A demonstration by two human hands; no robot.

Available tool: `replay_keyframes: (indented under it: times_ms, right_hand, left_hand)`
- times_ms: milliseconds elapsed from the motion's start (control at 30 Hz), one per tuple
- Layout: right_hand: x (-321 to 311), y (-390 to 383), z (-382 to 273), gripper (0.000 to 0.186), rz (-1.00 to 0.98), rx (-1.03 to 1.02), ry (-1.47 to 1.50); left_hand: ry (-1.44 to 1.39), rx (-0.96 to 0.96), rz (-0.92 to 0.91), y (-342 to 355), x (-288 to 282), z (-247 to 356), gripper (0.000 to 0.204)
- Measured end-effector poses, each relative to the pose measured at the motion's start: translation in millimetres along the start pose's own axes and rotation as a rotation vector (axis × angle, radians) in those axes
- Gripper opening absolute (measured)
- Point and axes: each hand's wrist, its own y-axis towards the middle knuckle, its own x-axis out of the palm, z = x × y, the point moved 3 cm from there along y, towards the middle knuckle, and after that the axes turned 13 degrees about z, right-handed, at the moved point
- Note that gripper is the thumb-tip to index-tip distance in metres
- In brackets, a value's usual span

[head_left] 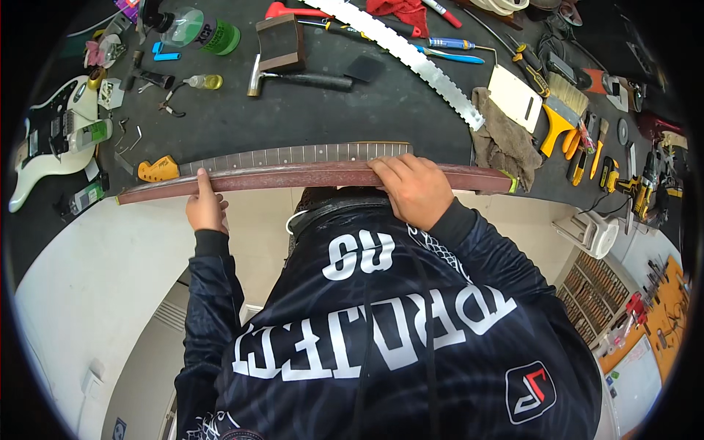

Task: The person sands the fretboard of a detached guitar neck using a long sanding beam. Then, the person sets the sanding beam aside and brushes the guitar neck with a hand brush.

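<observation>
A guitar neck (293, 155) with a dark fretboard and an orange headstock (158, 170) lies lengthwise on the black bench. A long reddish-brown bar (308, 178) rests along its near edge, reaching past both ends of the neck. My left hand (206, 207) holds the bar near the headstock end, one finger stretched up over it. My right hand (415, 192) grips the bar from above near the neck's heel, fingers curled over its top. My dark printed shirt hides the bench edge below the bar.
A white electric guitar body (50, 139) lies at the far left. Behind the neck are a hammer (293, 78), a sanding block (279, 40), a notched metal straightedge (411, 55) and a bottle (194, 28). A brown rag (506, 139) and several hand tools (579, 143) crowd the right.
</observation>
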Motion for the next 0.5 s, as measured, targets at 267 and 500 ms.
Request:
replay_keyframes:
  times_ms: [267, 500]
  right_hand:
    - [-18.1, 0.2, 5.1, 0.048, 0.002, 0.061, -0.089]
    - [-34.4, -44.8, 44.5, 0.054, -0.145, 0.090, -0.165]
  left_hand:
    - [0.172, 1.607, -0.330, -134.1, 20.2, 61.4, 0.073]
    - [0.383, 1.747, -0.478, -149.8, 60.4, 43.3, 0.058]
